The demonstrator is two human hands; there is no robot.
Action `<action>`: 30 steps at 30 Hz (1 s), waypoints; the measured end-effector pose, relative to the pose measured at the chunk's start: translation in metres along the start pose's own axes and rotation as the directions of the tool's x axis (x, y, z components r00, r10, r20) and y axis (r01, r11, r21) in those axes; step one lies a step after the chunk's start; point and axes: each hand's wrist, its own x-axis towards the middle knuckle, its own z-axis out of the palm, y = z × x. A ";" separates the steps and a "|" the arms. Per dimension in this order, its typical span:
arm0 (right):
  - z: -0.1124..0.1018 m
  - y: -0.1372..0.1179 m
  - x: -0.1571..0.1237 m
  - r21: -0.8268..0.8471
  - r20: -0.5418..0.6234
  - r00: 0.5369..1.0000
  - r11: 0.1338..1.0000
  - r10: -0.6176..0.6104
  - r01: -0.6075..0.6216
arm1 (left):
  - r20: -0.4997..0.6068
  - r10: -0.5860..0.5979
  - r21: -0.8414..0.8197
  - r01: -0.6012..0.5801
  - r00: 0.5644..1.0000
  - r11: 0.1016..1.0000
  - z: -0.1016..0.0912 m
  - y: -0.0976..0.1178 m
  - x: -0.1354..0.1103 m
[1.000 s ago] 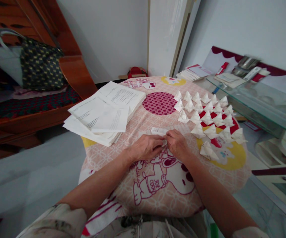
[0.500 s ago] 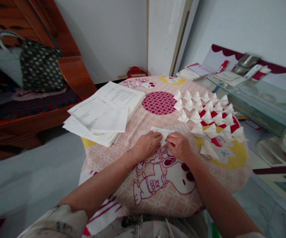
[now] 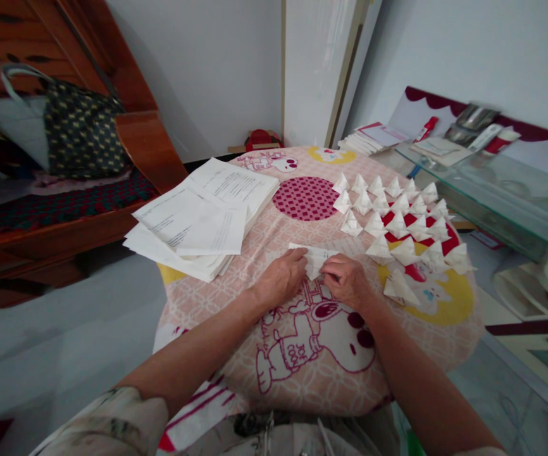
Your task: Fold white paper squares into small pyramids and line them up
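Note:
A small white folded paper (image 3: pixel 314 259) lies on the pink cartoon-print tablecloth (image 3: pixel 302 354) in front of me. My left hand (image 3: pixel 281 278) rests on its left side with fingers curled and pressing it down. My right hand (image 3: pixel 347 279) pinches its right edge with bent fingers. Several finished white paper triangles (image 3: pixel 397 221) lie in rows to the right of my hands. A stack of printed white sheets (image 3: pixel 198 218) sits to the left.
A glass shelf (image 3: pixel 502 196) with papers and metal cups stands at the right. A wooden bench (image 3: pixel 65 209) with a dark patterned bag (image 3: pixel 79 130) is at the left. More papers (image 3: pixel 371 136) lie at the far right corner, by the wall.
The hands have parted slightly, and more of the small paper shows between them. The left hand has shifted a little forward on it.

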 end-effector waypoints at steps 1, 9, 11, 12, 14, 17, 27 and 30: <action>0.000 0.000 0.000 0.004 0.000 1.000 1.000 -0.004 0.004 | 0.006 0.013 -0.016 -0.013 1.000 1.000 0.002 0.000 0.000; -0.007 0.009 0.001 0.330 -0.203 0.882 0.877 0.426 -0.348 | 0.118 0.066 0.051 -0.072 0.991 0.996 -0.002 0.005 0.002; -0.008 0.014 0.003 0.448 -0.243 0.754 0.760 0.610 -0.470 | 0.141 0.063 0.056 -0.072 0.988 0.996 -0.004 0.005 0.003; -0.008 0.016 0.006 0.496 -0.242 0.712 0.715 0.659 -0.494 | 0.148 0.068 0.052 -0.077 0.987 0.996 -0.004 0.005 0.003; -0.006 0.016 0.012 0.554 -0.209 0.691 0.666 0.692 -0.499 | 0.155 0.086 0.037 -0.093 0.984 0.995 -0.005 0.005 0.003; -0.001 0.009 0.022 0.550 -0.114 0.727 0.653 0.677 -0.521 | 0.153 0.106 0.012 -0.109 0.982 0.994 -0.007 0.003 0.003; 0.005 0.003 0.045 0.059 0.042 0.733 0.731 0.679 -0.680 | 0.112 0.124 -0.045 -0.119 0.986 0.992 -0.003 -0.004 0.001; 0.006 -0.001 0.053 -0.014 0.061 0.745 0.747 0.665 -0.665 | 0.118 0.129 -0.061 -0.122 0.985 0.991 -0.003 -0.004 0.002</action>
